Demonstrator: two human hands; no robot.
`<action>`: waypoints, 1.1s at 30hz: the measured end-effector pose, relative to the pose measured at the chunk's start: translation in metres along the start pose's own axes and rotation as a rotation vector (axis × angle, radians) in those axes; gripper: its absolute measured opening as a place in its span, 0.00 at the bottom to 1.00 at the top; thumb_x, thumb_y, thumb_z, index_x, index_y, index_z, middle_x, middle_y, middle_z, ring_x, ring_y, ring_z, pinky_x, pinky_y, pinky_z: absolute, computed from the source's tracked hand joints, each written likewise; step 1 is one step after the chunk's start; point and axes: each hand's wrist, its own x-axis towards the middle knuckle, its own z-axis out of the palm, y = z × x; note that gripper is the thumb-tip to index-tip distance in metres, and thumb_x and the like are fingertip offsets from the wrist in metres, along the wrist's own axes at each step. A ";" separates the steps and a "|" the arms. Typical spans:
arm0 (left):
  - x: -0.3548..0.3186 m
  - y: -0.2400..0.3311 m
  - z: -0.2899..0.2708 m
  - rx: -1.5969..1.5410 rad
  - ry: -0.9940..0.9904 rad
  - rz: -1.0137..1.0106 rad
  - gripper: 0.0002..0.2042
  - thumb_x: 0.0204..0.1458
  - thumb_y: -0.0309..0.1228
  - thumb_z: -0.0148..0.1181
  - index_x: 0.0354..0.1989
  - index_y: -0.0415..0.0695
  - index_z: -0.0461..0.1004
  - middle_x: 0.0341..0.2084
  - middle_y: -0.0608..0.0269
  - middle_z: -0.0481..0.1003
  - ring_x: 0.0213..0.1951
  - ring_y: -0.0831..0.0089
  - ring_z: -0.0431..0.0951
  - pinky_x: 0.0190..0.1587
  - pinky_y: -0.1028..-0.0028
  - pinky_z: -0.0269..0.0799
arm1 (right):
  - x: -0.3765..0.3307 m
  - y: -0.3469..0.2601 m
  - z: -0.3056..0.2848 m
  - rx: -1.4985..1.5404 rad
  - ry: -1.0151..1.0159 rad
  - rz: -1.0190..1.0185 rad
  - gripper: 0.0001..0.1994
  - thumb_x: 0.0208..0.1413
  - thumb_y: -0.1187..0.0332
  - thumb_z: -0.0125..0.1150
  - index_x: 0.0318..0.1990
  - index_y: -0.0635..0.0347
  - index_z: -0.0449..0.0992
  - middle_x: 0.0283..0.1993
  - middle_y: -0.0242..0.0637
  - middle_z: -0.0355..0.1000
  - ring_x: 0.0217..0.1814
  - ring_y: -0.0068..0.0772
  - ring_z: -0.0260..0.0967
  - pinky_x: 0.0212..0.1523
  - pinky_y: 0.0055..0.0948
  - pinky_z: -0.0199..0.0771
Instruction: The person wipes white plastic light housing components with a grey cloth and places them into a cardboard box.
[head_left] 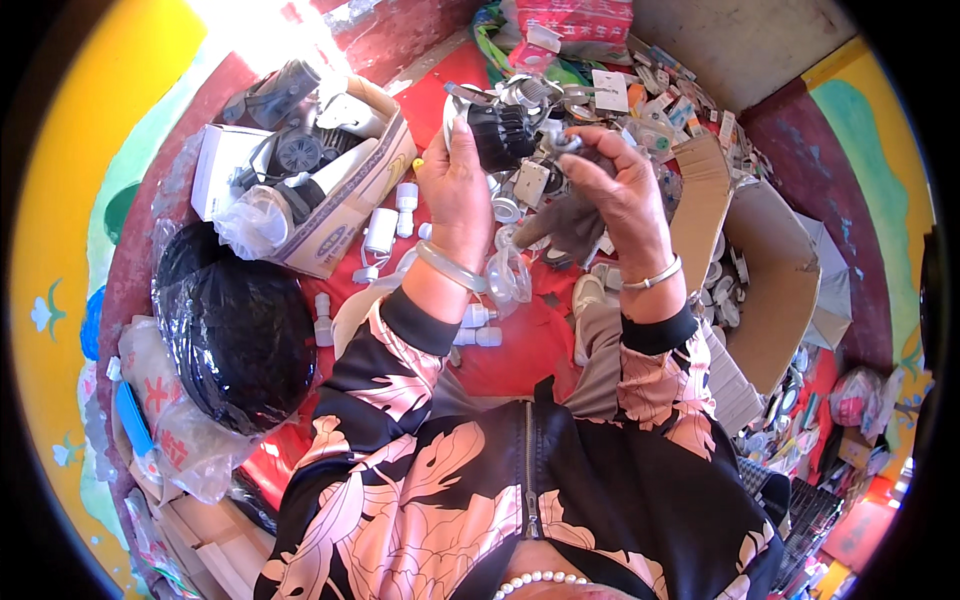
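My left hand (pixel 457 190) is raised in front of me, thumb up, closed on a lamp with a black ribbed body (pixel 503 137) and a pale rim. To its right, my right hand (pixel 628 195) pinches a dark grey cloth (pixel 568 225) that hangs down from the fingers. A small shiny bit shows at its fingertips, too small to name. Below the hands, white cylindrical spotlights (pixel 380 231) lie on a red sheet (pixel 500 365). A clear plastic piece (pixel 508 272) shows beside my left wrist.
At the left stands a cardboard box (pixel 350 222) filled with black and white lamps, with a black plastic bag (pixel 235 325) nearer me. An open cardboard box (pixel 765 285) stands at the right beside white parts. Small packages (pixel 685 110) and loose fittings are heaped at the back.
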 end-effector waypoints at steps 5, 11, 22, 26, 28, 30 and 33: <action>-0.009 0.010 0.006 0.299 -0.061 0.093 0.15 0.61 0.36 0.44 0.44 0.36 0.71 0.31 0.65 0.75 0.33 0.82 0.70 0.38 0.78 0.68 | -0.001 0.009 0.013 -0.446 0.086 -0.442 0.08 0.47 0.76 0.62 0.36 0.60 0.77 0.32 0.30 0.69 0.34 0.24 0.65 0.36 0.22 0.66; -0.017 0.015 0.010 0.444 -0.155 0.195 0.15 0.61 0.34 0.43 0.47 0.36 0.70 0.29 0.61 0.74 0.32 0.81 0.71 0.37 0.78 0.68 | 0.003 0.007 0.014 -0.704 0.147 -0.549 0.10 0.41 0.78 0.60 0.34 0.57 0.77 0.30 0.36 0.69 0.34 0.35 0.68 0.34 0.30 0.67; -0.019 0.004 0.010 0.571 -0.096 0.305 0.15 0.59 0.33 0.46 0.47 0.35 0.70 0.28 0.51 0.75 0.29 0.66 0.76 0.32 0.72 0.70 | -0.007 0.005 0.026 -1.104 0.174 -0.718 0.08 0.39 0.76 0.59 0.31 0.59 0.77 0.29 0.35 0.69 0.33 0.38 0.68 0.32 0.33 0.69; -0.019 -0.001 0.009 0.569 -0.091 0.368 0.14 0.59 0.32 0.47 0.47 0.35 0.69 0.29 0.46 0.75 0.31 0.58 0.77 0.33 0.69 0.70 | -0.002 0.020 0.030 -0.944 0.240 -0.694 0.07 0.40 0.76 0.59 0.31 0.59 0.77 0.30 0.37 0.70 0.34 0.39 0.69 0.33 0.33 0.70; -0.019 -0.003 0.008 0.525 -0.100 0.347 0.14 0.58 0.32 0.47 0.47 0.34 0.69 0.29 0.46 0.75 0.31 0.58 0.77 0.33 0.68 0.70 | 0.000 0.028 0.029 -0.812 0.262 -0.622 0.07 0.41 0.76 0.59 0.31 0.59 0.77 0.31 0.38 0.70 0.34 0.40 0.69 0.34 0.33 0.70; -0.019 -0.003 0.007 0.530 -0.104 0.349 0.14 0.58 0.31 0.47 0.47 0.34 0.69 0.29 0.46 0.75 0.31 0.59 0.77 0.34 0.69 0.70 | 0.000 0.031 0.030 -0.669 0.252 -0.507 0.06 0.41 0.75 0.59 0.31 0.59 0.77 0.32 0.38 0.71 0.35 0.41 0.69 0.35 0.33 0.70; -0.018 0.001 0.006 0.561 -0.115 0.346 0.14 0.59 0.31 0.47 0.47 0.34 0.70 0.29 0.48 0.75 0.31 0.64 0.77 0.34 0.71 0.70 | 0.002 0.028 0.026 -0.668 0.209 -0.482 0.07 0.42 0.74 0.60 0.31 0.57 0.77 0.32 0.38 0.71 0.36 0.41 0.69 0.35 0.34 0.70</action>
